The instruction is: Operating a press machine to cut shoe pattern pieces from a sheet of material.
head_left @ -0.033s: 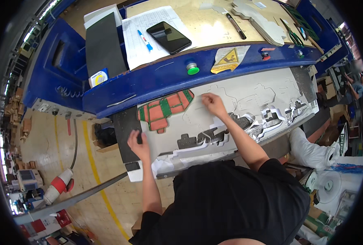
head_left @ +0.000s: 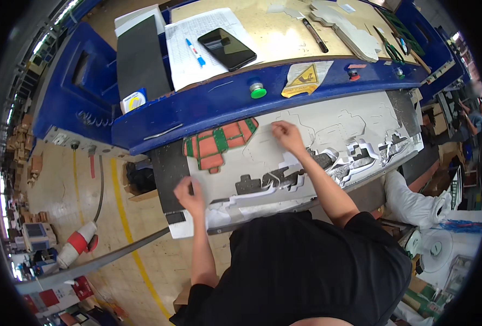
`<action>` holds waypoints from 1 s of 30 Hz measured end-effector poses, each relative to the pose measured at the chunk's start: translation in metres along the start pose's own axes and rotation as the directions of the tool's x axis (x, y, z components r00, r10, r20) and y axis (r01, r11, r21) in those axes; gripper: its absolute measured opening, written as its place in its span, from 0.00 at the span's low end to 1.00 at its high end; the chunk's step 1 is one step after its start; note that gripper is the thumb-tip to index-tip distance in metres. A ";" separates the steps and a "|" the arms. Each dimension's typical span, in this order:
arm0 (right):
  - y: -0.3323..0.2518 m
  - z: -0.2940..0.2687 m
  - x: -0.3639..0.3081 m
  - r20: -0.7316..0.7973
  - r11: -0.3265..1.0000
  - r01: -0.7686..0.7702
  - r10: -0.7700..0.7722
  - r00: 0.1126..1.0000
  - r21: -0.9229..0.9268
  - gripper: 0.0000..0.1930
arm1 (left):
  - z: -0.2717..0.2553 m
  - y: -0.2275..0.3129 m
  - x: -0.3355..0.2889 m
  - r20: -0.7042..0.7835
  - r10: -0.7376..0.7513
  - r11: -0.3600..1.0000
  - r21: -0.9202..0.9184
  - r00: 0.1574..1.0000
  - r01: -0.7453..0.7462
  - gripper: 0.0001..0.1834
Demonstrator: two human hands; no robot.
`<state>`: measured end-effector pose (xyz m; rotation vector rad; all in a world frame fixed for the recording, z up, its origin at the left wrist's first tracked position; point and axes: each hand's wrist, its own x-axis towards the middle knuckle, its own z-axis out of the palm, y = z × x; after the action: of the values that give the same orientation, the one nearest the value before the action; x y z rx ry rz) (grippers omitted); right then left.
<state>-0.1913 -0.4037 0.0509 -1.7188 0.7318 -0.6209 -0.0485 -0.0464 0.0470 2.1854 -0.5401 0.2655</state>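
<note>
A cutting die with red-orange pads and green edges (head_left: 220,142) lies flat on the left part of a pale grey sheet (head_left: 223,182). Just right of it, my right hand (head_left: 288,137) is over the sheet, its fingers curled in and pressed together; anything in them is too small to make out. Near the sheet's left edge, below the die, my left hand (head_left: 192,196) hovers slightly blurred, thumb and fingers apart with nothing between. Neither hand touches the die. Outlines are pressed into the sheet's right half, and cut-out gaps along its near side show a dark board.
Behind the sheet runs a blue machine beam (head_left: 208,107) with a green button (head_left: 258,91) and a warning label (head_left: 307,79). On the shelf above are a phone (head_left: 227,49), a pen (head_left: 195,52), a marker (head_left: 315,36), scissors (head_left: 391,49) and stacked grey cut pieces (head_left: 345,30).
My left hand has shifted slightly right and toward me, its fingers curling a little more. My right hand has barely moved. The die lies in the same place on the sheet.
</note>
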 end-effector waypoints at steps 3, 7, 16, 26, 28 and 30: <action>-0.054 -0.017 0.017 0.029 0.999 -0.016 0.015 0.999 0.044 0.13 | -0.001 0.029 -0.080 0.223 0.016 0.992 -0.123 0.975 0.012 0.05; -0.121 -0.017 0.049 0.005 0.979 0.202 -0.202 0.979 0.005 0.16 | 0.019 0.029 -0.109 0.403 0.127 0.983 -0.170 0.906 -0.063 0.08; -0.145 0.003 0.033 -0.020 0.946 0.246 -0.256 0.967 -0.211 0.19 | 0.044 0.048 -0.072 0.239 0.179 0.981 0.033 0.954 -0.192 0.13; -0.053 0.041 -0.135 0.250 0.890 0.353 -0.285 0.925 -0.290 0.13 | 0.043 0.042 -0.078 0.264 0.239 0.962 0.064 0.935 -0.264 0.14; -0.024 0.041 -0.158 0.285 0.829 0.429 -0.341 0.896 -0.359 0.12 | 0.045 0.047 -0.075 0.250 0.248 0.961 0.060 0.936 -0.271 0.13; -0.012 0.043 -0.179 0.331 0.755 0.505 -0.391 0.859 -0.418 0.11 | 0.045 0.046 -0.077 0.230 0.250 0.961 0.062 0.940 -0.271 0.13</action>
<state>-0.2783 -0.2416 0.0446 -2.4422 0.3116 -0.5769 -0.1378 -0.0847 0.0232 2.2461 -0.9636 0.1919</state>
